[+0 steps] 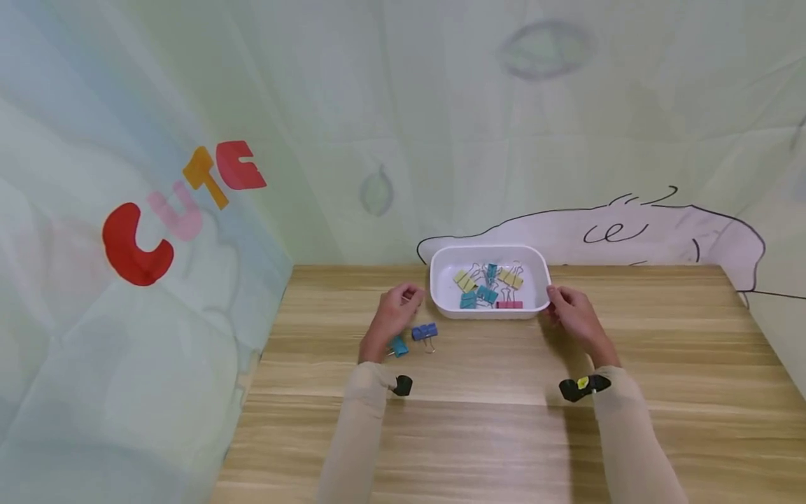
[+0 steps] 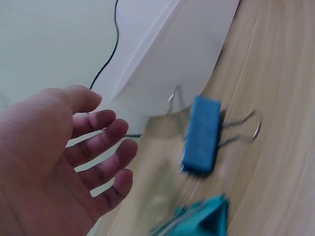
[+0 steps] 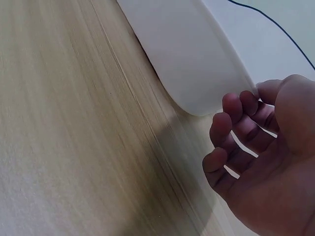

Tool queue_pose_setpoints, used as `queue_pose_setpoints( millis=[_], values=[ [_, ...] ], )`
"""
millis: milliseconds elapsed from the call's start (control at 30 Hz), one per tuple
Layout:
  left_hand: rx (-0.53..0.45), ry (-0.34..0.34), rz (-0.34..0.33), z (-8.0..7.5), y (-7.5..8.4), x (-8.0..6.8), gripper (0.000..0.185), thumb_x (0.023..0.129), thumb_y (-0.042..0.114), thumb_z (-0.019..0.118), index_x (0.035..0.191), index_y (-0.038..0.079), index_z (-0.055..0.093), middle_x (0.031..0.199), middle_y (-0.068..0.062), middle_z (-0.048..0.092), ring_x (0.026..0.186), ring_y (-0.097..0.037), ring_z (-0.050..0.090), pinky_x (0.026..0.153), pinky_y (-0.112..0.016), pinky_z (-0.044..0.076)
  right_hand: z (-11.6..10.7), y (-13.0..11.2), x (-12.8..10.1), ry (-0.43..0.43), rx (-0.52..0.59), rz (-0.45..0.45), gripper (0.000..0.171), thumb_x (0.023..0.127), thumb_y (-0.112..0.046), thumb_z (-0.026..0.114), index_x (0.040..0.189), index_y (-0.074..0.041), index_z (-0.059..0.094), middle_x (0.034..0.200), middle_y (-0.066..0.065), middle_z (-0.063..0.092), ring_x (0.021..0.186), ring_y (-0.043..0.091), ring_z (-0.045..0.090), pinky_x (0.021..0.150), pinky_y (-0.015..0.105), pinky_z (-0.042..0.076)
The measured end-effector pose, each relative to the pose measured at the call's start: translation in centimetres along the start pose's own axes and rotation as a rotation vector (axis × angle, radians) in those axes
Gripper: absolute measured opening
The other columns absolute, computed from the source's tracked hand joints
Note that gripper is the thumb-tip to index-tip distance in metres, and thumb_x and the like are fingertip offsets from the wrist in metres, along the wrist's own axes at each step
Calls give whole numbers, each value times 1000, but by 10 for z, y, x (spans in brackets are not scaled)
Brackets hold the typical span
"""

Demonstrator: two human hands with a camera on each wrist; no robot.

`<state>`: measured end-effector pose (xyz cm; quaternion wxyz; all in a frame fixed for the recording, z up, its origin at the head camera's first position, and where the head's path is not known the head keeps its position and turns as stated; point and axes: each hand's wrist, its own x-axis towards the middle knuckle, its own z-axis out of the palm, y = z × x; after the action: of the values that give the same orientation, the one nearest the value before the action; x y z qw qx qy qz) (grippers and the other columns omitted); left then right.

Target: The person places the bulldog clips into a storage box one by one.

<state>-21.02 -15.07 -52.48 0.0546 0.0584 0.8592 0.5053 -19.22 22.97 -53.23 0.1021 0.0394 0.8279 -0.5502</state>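
Note:
A white plastic box (image 1: 491,314) stands at the back of the table with yellow, teal and pink binder clips inside. My right hand (image 1: 571,311) is at its right end, and in the right wrist view thumb and index finger pinch the rim (image 3: 231,54). Just left of the box is my left hand (image 1: 395,311), its fingers loosely bent and holding nothing. On the table close by lie a blue binder clip (image 2: 203,135) and a teal binder clip (image 2: 202,219). From the head view, the left wrist partly covers the teal one (image 1: 399,346).
The wooden table (image 1: 478,434) reaches back to a hanging printed cloth (image 1: 403,126), which rises right behind the box. Red, pink and orange letters mark the cloth on the left. Each wrist wears a small black camera (image 1: 403,385).

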Motion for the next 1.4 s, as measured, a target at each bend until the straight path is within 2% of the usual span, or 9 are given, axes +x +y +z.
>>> queue_pose_setpoints(
  millis=[233, 367, 500, 633, 800, 967, 1167, 1267, 1400],
  values=[
    [157, -38, -50, -30, -4, -17, 27, 107, 31, 58, 110, 7, 69, 101, -6, 67, 97, -23, 61, 88, -43, 51, -5, 0, 2, -4, -10, -17, 56, 113, -42, 38, 120, 10, 56, 104, 23, 60, 85, 23, 57, 69, 31, 53],
    [231, -119, -90, -48, -9, -29, 30, 107, 33, 57, 107, 6, 69, 94, -5, 65, 87, -20, 58, 80, -38, 48, -5, 0, 2, 5, -15, -8, 56, 112, -43, 39, 120, 10, 57, 101, 19, 61, 84, 21, 56, 69, 29, 51],
    [280, -217, -161, -63, -14, -44, 35, 106, 37, 58, 94, 6, 68, 81, -3, 56, 76, -17, 50, 70, -33, 41, -4, -2, 0, 10, -15, 1, 57, 112, -44, 39, 121, 9, 56, 101, 17, 60, 85, 20, 56, 70, 28, 51],
    [288, -315, -198, -72, -17, -56, 40, 106, 39, 59, 87, 5, 68, 79, -4, 58, 73, -16, 48, 67, -31, 39, -4, -3, -1, 7, -13, 3, 58, 112, -46, 39, 122, 8, 56, 104, 18, 59, 88, 23, 56, 72, 29, 51],
    [227, -387, -181, -72, -24, -64, 35, 106, 34, 60, 95, 4, 76, 88, -4, 69, 77, -17, 55, 70, -30, 44, -5, -3, -1, 12, -17, 2, 57, 112, -46, 38, 121, 8, 56, 103, 18, 59, 86, 22, 56, 71, 29, 51],
    [187, -379, -176, -72, -27, -69, 28, 105, 27, 62, 97, 4, 78, 90, -3, 72, 82, -18, 59, 74, -31, 47, -2, -4, -1, 5, 4, 3, 58, 112, -45, 39, 121, 9, 56, 102, 19, 59, 85, 21, 55, 70, 29, 50],
    [255, -326, -137, -81, -22, -69, 26, 103, 21, 59, 90, 5, 74, 83, -4, 65, 76, -15, 52, 72, -31, 43, -1, -4, -1, 4, 7, 26, 58, 112, -45, 38, 125, 8, 55, 105, 19, 59, 89, 23, 55, 72, 29, 50],
    [289, -281, -107, -87, -14, -68, 24, 99, 18, 58, 83, 3, 68, 73, -1, 55, 69, -14, 46, 68, -31, 39, -1, -4, 0, -2, 6, 36, 58, 112, -46, 38, 127, 7, 54, 106, 19, 59, 90, 24, 55, 72, 30, 50],
    [329, -239, -61, -97, 5, -62, 26, 99, 17, 57, 79, 2, 62, 67, 2, 44, 64, -15, 42, 63, -31, 36, 0, -4, 0, -9, 10, 34, 59, 112, -46, 38, 128, 8, 55, 107, 20, 59, 90, 23, 55, 72, 30, 50]
  ],
)
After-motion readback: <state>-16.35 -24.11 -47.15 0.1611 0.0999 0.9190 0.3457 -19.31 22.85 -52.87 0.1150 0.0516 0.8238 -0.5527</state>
